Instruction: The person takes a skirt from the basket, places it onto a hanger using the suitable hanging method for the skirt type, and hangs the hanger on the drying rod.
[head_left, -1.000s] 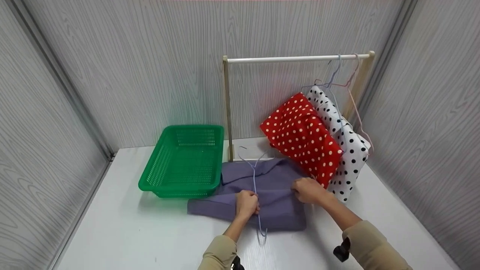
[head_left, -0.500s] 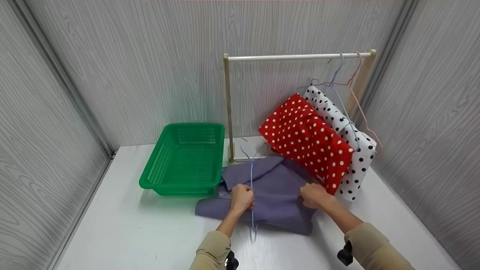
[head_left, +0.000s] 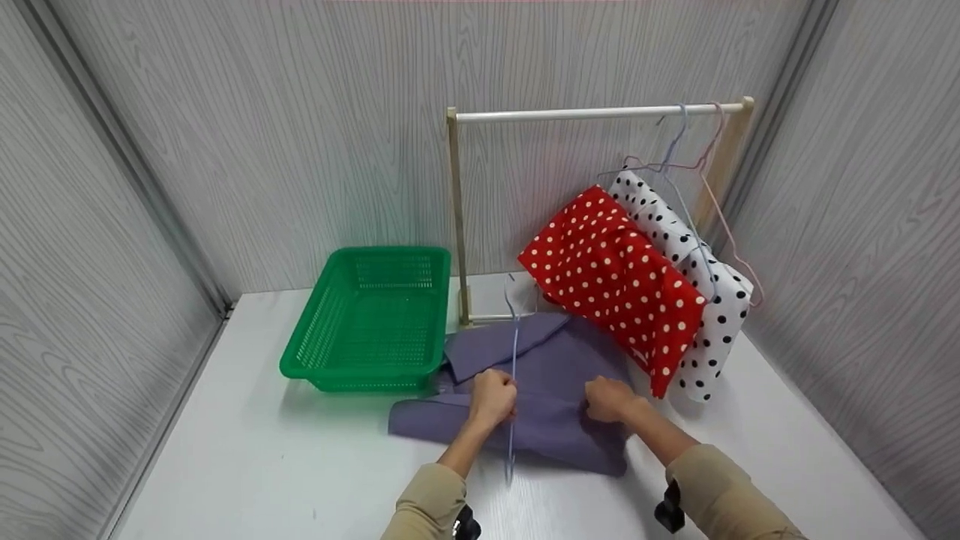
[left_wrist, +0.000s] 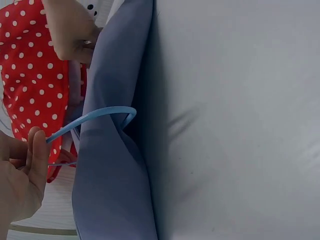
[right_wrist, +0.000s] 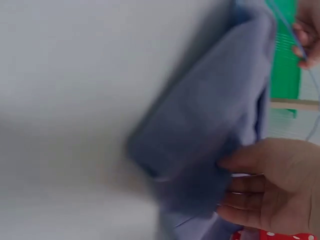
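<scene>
A blue clothes hanger (head_left: 515, 345) is gripped by my left hand (head_left: 493, 397), its hook pointing toward the rack. Under it lies a purple garment (head_left: 555, 375), partly folded. In the left wrist view, the hanger's curved end (left_wrist: 107, 111) crosses the garment's near edge (left_wrist: 107, 185). My right hand (head_left: 609, 399) pinches the garment on its right part; the right wrist view has the thumb and fingers (right_wrist: 242, 200) at the bunched, blurred cloth (right_wrist: 205, 100). How far the hanger reaches into the garment cannot be told.
A green basket (head_left: 289, 367) stands to the left. Behind the garment is a rack with a white rail (head_left: 555, 115). Red dotted cloth (head_left: 600, 262) and white dotted cloth (head_left: 716, 330) hang from it on hangers (head_left: 679, 142), close to my right hand.
My right hand first drew the garment rightward, then came back left and slightly nearer. The hanger in my left hand shifted left and then right, turning more edge-on. The garment's folds have changed.
</scene>
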